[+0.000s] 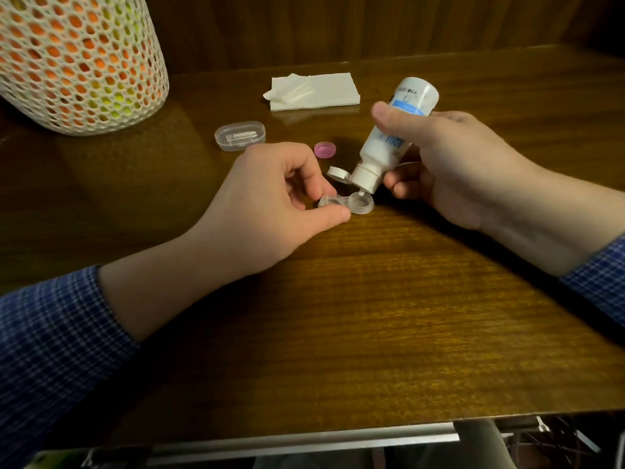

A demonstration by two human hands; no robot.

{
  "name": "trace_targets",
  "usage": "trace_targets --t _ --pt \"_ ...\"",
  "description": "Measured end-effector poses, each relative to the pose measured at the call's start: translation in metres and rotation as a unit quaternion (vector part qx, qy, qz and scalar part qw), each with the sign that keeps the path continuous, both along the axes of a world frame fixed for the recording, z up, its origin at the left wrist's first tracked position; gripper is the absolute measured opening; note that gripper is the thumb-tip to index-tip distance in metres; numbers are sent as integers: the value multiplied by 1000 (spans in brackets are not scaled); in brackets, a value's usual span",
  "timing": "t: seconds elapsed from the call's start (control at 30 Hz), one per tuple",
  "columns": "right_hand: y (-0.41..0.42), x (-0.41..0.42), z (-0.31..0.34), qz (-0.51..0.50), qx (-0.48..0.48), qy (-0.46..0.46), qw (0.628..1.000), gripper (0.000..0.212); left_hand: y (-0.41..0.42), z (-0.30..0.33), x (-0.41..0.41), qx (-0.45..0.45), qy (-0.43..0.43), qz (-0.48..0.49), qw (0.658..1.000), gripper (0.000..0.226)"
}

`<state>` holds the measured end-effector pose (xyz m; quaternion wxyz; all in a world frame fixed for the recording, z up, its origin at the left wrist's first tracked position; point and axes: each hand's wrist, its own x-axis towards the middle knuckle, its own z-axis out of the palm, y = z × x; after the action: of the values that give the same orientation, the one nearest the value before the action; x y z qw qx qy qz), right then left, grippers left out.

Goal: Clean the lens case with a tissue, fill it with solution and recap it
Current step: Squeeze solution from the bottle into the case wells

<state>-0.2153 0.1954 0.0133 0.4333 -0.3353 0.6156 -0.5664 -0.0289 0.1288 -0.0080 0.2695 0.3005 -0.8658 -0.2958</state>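
The left hand point(270, 201) pinches the clear lens case point(348, 204) on the wooden table point(372, 316), covering its left well. The right hand point(449, 164) grips the solution bottle point(389, 140), tipped nozzle-down over the right well. Behind the case lie a pink cap point(325, 149), a clear box point(240, 135), tissues point(314, 91) and, far left, a mesh basket point(77, 59).

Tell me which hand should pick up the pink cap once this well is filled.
Probably the left hand. It only steadies the lens case on the table, and the pink cap lies just beyond its fingers. The right hand is occupied holding the tilted solution bottle over the right-side well.
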Motion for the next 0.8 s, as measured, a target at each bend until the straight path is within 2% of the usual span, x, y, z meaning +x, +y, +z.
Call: trace_targets --t 0.4,0.8 --pt "0 -1 1 7 6 -4 1000 33 -1 -2 -1 -1 -8 6 1000 27" --pt "-2 -2 4 -27 9 -32 999 33 -2 -1 -1 4 1 9 1000 28"
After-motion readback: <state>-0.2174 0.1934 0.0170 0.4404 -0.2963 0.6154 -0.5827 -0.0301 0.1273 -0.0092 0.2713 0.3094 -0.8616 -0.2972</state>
